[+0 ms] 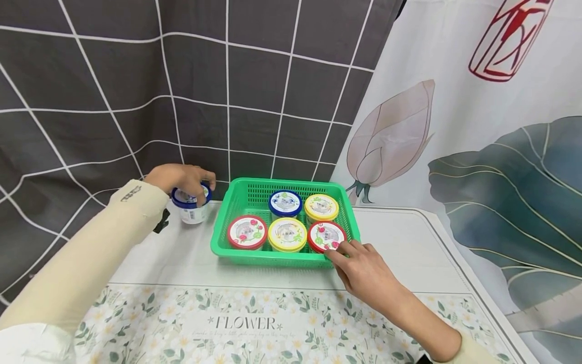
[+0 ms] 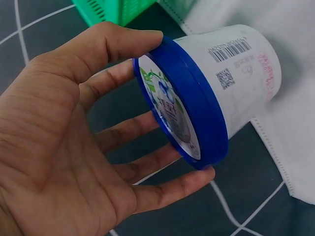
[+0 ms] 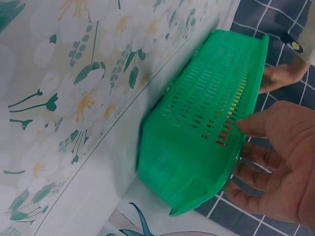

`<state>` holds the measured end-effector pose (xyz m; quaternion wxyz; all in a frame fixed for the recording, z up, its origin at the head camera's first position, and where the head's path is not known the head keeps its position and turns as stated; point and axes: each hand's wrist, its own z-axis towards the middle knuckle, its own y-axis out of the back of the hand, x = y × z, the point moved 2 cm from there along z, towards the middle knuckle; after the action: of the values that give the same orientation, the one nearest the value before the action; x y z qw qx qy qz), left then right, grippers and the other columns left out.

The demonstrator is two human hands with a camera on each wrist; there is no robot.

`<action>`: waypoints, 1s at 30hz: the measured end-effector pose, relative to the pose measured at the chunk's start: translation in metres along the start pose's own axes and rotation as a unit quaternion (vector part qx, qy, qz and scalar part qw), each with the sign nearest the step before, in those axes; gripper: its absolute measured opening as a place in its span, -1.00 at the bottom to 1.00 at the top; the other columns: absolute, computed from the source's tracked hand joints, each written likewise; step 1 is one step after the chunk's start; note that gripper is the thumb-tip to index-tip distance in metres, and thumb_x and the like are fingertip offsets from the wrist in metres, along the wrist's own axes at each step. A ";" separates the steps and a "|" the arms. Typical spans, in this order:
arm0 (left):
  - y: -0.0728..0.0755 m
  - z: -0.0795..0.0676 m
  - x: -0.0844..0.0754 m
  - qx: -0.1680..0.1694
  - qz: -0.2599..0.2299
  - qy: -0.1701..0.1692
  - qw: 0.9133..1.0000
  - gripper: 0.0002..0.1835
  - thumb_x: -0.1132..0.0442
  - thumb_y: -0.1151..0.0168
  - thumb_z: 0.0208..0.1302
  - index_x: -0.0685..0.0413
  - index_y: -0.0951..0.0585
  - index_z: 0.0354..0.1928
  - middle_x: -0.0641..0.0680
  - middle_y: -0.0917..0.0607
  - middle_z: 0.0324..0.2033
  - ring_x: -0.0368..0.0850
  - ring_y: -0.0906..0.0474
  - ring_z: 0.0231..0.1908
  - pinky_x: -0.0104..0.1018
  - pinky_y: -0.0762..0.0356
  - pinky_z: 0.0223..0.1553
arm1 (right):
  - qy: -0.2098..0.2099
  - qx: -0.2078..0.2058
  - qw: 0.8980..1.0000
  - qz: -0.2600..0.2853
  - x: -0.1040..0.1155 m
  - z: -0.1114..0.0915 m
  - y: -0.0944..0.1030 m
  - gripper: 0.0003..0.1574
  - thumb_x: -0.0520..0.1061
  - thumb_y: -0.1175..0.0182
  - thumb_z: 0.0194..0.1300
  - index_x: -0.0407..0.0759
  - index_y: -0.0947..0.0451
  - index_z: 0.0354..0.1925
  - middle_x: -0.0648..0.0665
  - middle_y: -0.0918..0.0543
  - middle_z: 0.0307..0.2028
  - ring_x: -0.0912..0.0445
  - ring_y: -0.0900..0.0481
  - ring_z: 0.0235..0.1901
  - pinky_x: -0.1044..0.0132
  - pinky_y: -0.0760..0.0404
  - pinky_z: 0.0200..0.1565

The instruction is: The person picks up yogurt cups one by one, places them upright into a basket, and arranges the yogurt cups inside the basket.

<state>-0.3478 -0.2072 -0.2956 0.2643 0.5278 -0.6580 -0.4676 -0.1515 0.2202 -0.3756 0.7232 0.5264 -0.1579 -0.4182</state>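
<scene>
My left hand [image 1: 179, 181] holds a white tub with a blue lid [image 2: 192, 103] left of the basket. In the left wrist view, the thumb and fingers are spread round the lid's edge, and a barcode shows on the tub's side. At the near right corner of a green plastic basket [image 3: 197, 108], my right hand [image 1: 364, 268] grips the rim, its thumb on the outer side. Beside those fingers, inside the basket, sits a tub with a red lid [image 1: 326, 236].
Also in the basket are another red-lidded tub [image 1: 247, 232], two yellow-lidded tubs [image 1: 287, 234] and a blue-lidded tub [image 1: 285, 203]. The basket stands on a white table [image 1: 391, 237] with a flowered mat [image 1: 254, 303] in front. A dark grid-patterned curtain [image 1: 254, 126] hangs close behind.
</scene>
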 end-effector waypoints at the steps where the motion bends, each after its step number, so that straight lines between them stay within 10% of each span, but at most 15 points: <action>1: 0.003 -0.001 -0.001 -0.001 0.001 0.000 1.000 -0.38 0.14 -0.50 0.32 -0.04 -0.57 0.41 0.41 -0.52 0.44 0.38 -0.65 0.18 0.35 -0.84 0.13 | 0.001 -0.001 1.000 0.000 0.000 0.000 0.000 -0.56 -0.20 -0.65 0.28 0.02 -0.76 0.08 -0.07 -0.79 -0.15 0.02 -0.67 -0.18 0.08 -0.79 -0.20; 30: 0.042 -0.021 -0.041 -0.007 0.057 0.022 0.998 -0.38 0.12 -0.50 0.32 -0.07 -0.59 0.41 0.34 -0.62 0.36 0.30 -0.69 0.13 0.32 -0.82 0.13 | 0.010 -0.015 1.000 0.003 -0.001 0.000 0.000 -0.55 -0.23 -0.64 0.26 0.01 -0.74 0.06 -0.07 -0.76 -0.19 0.02 -0.64 -0.23 0.08 -0.74 -0.25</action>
<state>-0.3365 -0.1752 -0.2429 0.3084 0.4974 -0.6782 -0.4444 -0.1523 0.2214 -0.3758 0.7339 0.5189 -0.1458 -0.4134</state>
